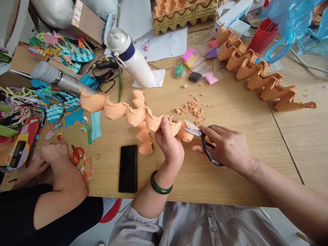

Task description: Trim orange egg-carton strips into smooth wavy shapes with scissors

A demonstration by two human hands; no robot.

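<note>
My left hand [170, 145] grips a long orange egg carton strip [116, 110] near its right end, thumb on top, so the strip stretches out to the left above the table. In my right hand [229, 145] are black-handled scissors [192, 130], blades parted around the rim of the strip's end cup. Under the held strip lies a second, shorter orange strip [145, 136], partly covered by it. Small orange scraps [191, 108] are heaped on the table just beyond the scissors.
Orange carton strips [266, 73] stand nested at the right, and stacked egg trays [184, 15] at the back. A white bottle [135, 61], a phone [127, 169] and red-handled scissors [77, 154] are around me. Another person's arm [61, 174] rests at left.
</note>
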